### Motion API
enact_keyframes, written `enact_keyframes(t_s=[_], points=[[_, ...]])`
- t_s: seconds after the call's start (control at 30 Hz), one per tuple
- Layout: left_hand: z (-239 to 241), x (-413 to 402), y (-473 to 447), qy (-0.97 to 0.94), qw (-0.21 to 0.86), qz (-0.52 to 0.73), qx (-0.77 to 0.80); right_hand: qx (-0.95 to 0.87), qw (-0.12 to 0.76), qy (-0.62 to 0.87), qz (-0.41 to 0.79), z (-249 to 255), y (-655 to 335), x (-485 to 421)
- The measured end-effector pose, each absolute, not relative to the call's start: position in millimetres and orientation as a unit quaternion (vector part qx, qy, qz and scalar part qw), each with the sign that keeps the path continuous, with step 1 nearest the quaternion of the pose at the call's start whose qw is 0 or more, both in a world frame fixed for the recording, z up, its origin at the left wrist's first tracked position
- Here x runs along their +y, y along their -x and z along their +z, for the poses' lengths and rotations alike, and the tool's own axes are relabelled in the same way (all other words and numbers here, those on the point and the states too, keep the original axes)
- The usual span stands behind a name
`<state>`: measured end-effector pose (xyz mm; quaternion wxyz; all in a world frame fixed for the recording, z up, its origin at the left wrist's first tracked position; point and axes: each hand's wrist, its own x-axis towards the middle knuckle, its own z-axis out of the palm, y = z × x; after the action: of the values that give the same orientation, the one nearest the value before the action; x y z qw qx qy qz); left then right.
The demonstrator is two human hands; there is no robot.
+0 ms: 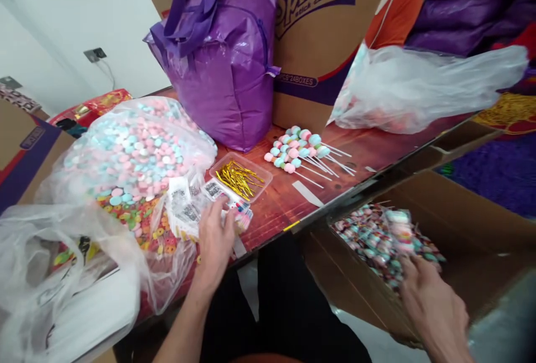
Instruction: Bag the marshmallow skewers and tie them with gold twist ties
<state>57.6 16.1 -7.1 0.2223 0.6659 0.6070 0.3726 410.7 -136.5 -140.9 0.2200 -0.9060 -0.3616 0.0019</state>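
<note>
My left hand (215, 234) reaches over the table with thumb and fingers apart, touching the edge of some small printed plastic packets (184, 209). Beside its fingertips is a clear plastic tub (267, 176) of gold twist ties (238, 178). On the right, my right hand (435, 301) is blurred by motion over an open cardboard box (469, 240). Its fingers close on a wrapped marshmallow stick (402, 232), pink and pale blue in a clear wrapper. Below it lies a heap of wrapped candies (364, 240) in the box.
Bare marshmallow sticks (299, 148) lie on the red tabletop (276, 201). A large clear bag of marshmallows (138, 151) and colourful ring candies (157, 229) fill the left. Behind stand a purple bag (226, 67) and a big carton (310, 44). Another plastic bag (410, 89) lies at the back right.
</note>
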Motion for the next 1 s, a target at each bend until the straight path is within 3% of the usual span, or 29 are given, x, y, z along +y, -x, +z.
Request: enact_keyframes(t_s=[0.1,0.23,0.37,0.63,0.77,0.93,1.0], points=[[-12,38,-36,-0.707,0.118,0.285,0.637,-0.328,0.161,0.931,-0.011,-141,-414,-127],[-17,48,-35,-0.711,0.122,0.217,0.657,-0.435,0.322,0.84,0.037,-115,-354,-112],[-9,38,-36,-0.687,0.155,0.285,0.65,-0.516,0.447,0.718,0.138,-66,-280,-93],[-6,-13,-64,-0.601,0.405,0.431,0.537,-0.384,0.574,0.53,0.492,-4,-196,-40],[-15,-29,-78,-0.489,0.509,0.475,0.525,-0.354,0.621,0.517,0.47,-1,-193,-27],[1,-22,-82,-0.204,0.733,0.48,0.436,-0.381,0.613,0.511,0.466,9,-199,-27],[10,-13,-84,-0.099,0.744,0.508,0.423,-0.402,0.609,0.516,0.449,11,-200,-27]])
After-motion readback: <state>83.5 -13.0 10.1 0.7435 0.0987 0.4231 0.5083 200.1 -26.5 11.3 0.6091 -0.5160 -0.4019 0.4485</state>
